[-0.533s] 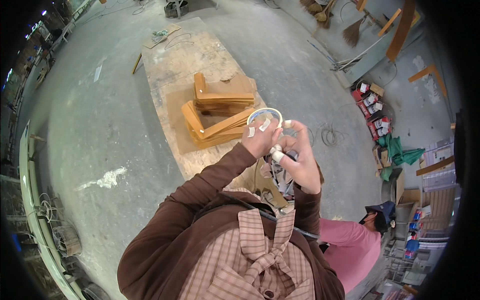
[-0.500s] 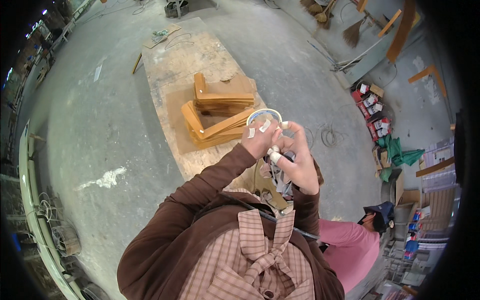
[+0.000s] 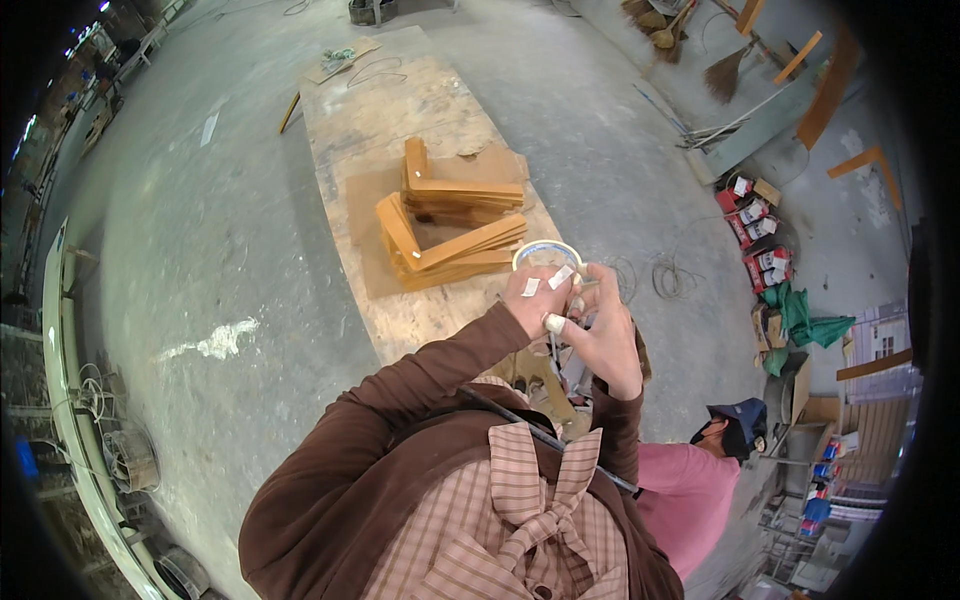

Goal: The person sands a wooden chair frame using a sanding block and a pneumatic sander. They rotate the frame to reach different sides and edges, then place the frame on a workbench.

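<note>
My left hand [image 3: 538, 300] is in front of my chest, with two small white pieces stuck on its back. Its closed fingers are mostly hidden behind the hand, at a pale-rimmed ring [image 3: 546, 246] with blue inside, which looks like a roll of tape. Close against it, my right hand [image 3: 608, 345] has its fingers curled toward the left fingers. White wrapping covers its thumb tip and at least one fingertip. What sits between the right fingers is too small to make out. Beyond my hands lie stacked L-shaped orange-brown wooden pieces [image 3: 465, 248], some bearing small white bits.
The stacks lie on brown cardboard [image 3: 365, 240] over a long plywood board [image 3: 440, 100]. At lower right is another person in pink [image 3: 685, 495]. Brooms [image 3: 727, 72], red-and-white containers [image 3: 755, 230] and green cloth [image 3: 800, 318] line the right side. A wire coil [image 3: 675, 278] lies on the floor.
The view has shifted slightly, so the stacks and board appear farther right. My hands stay together by the ring, and the right fingers have drawn in closer to the left hand.
</note>
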The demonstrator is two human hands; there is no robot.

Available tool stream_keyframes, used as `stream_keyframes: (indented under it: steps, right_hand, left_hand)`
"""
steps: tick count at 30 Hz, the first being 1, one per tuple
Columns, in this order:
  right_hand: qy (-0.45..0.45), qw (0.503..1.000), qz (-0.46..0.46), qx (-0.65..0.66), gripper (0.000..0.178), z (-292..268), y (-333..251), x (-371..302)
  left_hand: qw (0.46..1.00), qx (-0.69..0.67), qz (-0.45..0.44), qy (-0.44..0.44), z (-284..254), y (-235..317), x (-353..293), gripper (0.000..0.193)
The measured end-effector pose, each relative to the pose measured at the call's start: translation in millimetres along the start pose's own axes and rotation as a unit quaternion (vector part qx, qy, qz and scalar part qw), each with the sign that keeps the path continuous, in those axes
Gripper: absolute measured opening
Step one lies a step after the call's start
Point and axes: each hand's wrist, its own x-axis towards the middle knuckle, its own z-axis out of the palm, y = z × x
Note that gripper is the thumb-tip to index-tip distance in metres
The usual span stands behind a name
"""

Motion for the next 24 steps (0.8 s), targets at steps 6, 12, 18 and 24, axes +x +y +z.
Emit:
stream_keyframes:
  steps: [6,12,18,24]
  right_hand:
    - [0.065,0.996,-0.015,0.066,0.052,-9.2,29.3,-3.7]
    - [0.146,0.986,-0.021,0.079,0.044,-9.0,44.8,-9.4]
    - [0.172,0.980,-0.094,-0.032,0.045,9.3,42.2,-19.3]
    - [0.159,0.977,-0.097,-0.104,0.043,17.3,39.8,-23.0]
  left_hand:
    - [0.990,-0.065,-0.112,-0.057,3.7,0.7,-3.3,0.031]
    - [0.960,-0.191,-0.094,-0.181,-16.1,-0.3,-12.1,0.024]
    - [0.974,-0.145,-0.069,-0.160,-9.2,-4.7,-26.0,0.023]
    - [0.992,0.052,-0.010,-0.111,-6.1,-9.4,-35.2,0.030]
